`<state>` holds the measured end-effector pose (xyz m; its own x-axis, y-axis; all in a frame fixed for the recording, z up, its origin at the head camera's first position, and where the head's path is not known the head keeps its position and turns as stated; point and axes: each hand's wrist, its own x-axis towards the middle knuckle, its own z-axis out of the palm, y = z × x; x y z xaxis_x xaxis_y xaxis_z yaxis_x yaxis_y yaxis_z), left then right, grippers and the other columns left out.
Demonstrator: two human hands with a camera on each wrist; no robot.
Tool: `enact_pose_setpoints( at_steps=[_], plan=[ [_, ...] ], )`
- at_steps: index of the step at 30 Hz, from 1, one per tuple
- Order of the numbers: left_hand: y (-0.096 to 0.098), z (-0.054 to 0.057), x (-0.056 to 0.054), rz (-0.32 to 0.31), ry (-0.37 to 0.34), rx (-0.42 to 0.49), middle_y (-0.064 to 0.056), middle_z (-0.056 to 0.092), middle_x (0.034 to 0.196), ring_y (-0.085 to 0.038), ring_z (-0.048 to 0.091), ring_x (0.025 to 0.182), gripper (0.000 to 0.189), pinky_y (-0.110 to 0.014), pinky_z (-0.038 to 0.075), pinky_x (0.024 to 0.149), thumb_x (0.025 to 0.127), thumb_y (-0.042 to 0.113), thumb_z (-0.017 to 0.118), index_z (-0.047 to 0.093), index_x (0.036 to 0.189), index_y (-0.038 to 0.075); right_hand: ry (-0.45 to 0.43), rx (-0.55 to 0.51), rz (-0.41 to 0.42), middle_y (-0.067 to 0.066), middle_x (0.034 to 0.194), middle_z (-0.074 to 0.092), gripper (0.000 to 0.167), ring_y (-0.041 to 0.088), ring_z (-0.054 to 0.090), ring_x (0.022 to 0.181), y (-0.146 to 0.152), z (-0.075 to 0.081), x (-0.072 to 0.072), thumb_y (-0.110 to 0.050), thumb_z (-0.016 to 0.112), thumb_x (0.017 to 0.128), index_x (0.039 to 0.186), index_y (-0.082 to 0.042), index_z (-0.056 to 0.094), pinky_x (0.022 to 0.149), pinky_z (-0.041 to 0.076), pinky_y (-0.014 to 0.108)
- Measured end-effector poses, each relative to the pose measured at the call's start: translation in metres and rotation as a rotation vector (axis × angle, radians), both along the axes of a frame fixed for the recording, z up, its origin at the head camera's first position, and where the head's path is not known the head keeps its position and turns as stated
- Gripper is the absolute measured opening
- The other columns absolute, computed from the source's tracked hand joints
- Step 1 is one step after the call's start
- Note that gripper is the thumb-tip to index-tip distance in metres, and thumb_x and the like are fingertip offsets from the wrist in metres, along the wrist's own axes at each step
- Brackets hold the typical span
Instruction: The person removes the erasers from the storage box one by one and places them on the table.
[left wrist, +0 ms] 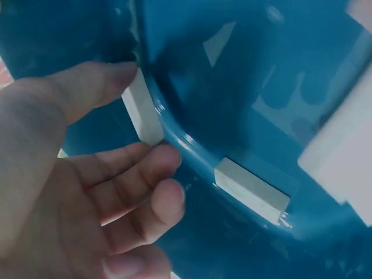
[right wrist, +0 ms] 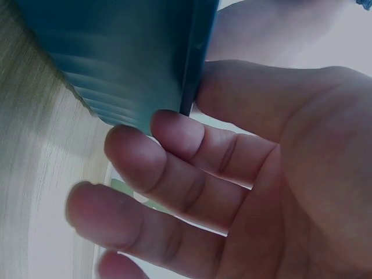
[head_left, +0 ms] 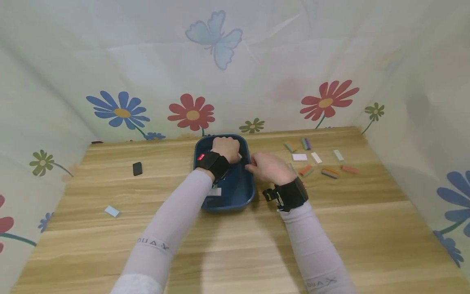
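A blue plastic bin (head_left: 236,192) stands on the table in the head view. My left hand (head_left: 227,149) reaches down into it. In the left wrist view, the thumb and fingertips pinch a small white block (left wrist: 142,110) by its two ends. A second white block (left wrist: 251,190) lies at the foot of the bin wall, and part of a larger white piece (left wrist: 343,145) shows at the right. With thumb and fingertips, my right hand (head_left: 271,167) grips the bin's right rim (right wrist: 195,58). A white piece (head_left: 214,192) also lies near the bin's front left corner.
Right of the bin lie several coloured sticks, among them an orange and green pair (head_left: 306,170), plus a white block (head_left: 299,157) and a pinkish-orange stick (head_left: 349,169). On the left lie a black block (head_left: 137,168) and a light-blue block (head_left: 111,211). A flowered curtain (head_left: 257,61) surrounds the table.
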<state>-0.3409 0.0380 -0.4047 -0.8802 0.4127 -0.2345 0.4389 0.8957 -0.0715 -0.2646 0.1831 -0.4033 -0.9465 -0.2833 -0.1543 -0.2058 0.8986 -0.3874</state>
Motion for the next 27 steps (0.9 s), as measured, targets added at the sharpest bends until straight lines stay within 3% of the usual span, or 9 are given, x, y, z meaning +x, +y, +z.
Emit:
enact_pose_setpoints(
  at_steps=[6,10,13,20,23,27],
  plan=[
    [-0.009,0.002,0.000,-0.043,0.020,0.023,-0.007,0.067,0.090,-0.025,0.064,0.087,0.030,-0.043,0.050,0.076,0.087,0.040,0.066,0.071,0.091,0.011,-0.010,-0.007,0.017,0.000,0.063,0.051,0.032,0.016,0.050,0.056,0.000,-0.004,0.000,-0.031,0.061,0.097,0.072,-0.012,0.055,0.052,0.037,0.031],
    [-0.029,0.008,0.005,-0.086,0.045,0.132,-0.001,0.053,0.068,-0.019,0.056,0.066,0.031,-0.035,0.044,0.058,0.085,0.041,0.066,0.062,0.073,0.014,-0.031,-0.004,0.017,0.000,0.065,0.051,0.031,0.017,0.050,0.057,-0.001,-0.006,0.000,-0.031,0.060,0.097,0.074,-0.012,0.055,0.053,0.038,0.031],
    [-0.049,0.018,0.010,-0.082,0.065,0.219,0.001,0.045,0.063,-0.017,0.050,0.059,0.034,-0.032,0.036,0.050,0.085,0.044,0.066,0.057,0.071,0.014,-0.026,0.001,0.009,0.001,0.066,0.051,0.030,0.018,0.051,0.059,-0.001,-0.004,-0.001,-0.031,0.060,0.098,0.076,-0.011,0.055,0.054,0.038,0.032],
    [-0.114,0.041,0.028,0.023,0.116,0.333,-0.002,0.053,0.060,-0.020,0.051,0.056,0.035,-0.031,0.036,0.048,0.085,0.044,0.068,0.066,0.093,0.010,-0.016,-0.007,0.007,0.002,0.067,0.050,0.030,0.018,0.049,0.061,-0.003,0.000,-0.003,-0.032,0.060,0.098,0.077,-0.011,0.053,0.055,0.036,0.032],
    [-0.150,0.041,0.042,0.118,0.100,0.427,-0.003,0.051,0.059,-0.021,0.049,0.054,0.040,-0.032,0.034,0.048,0.085,0.047,0.067,0.067,0.100,0.009,-0.017,-0.017,0.009,0.001,0.067,0.049,0.031,0.018,0.049,0.060,-0.003,0.000,-0.002,-0.032,0.060,0.097,0.076,-0.011,0.052,0.055,0.035,0.032],
    [-0.196,0.034,0.065,0.216,0.049,0.493,-0.004,0.058,0.071,-0.022,0.052,0.061,0.050,-0.034,0.039,0.054,0.086,0.052,0.065,0.066,0.106,0.007,-0.024,-0.030,0.011,0.002,0.067,0.049,0.031,0.018,0.048,0.060,-0.003,0.001,-0.002,-0.032,0.060,0.098,0.076,-0.011,0.052,0.055,0.035,0.032]
  ],
)
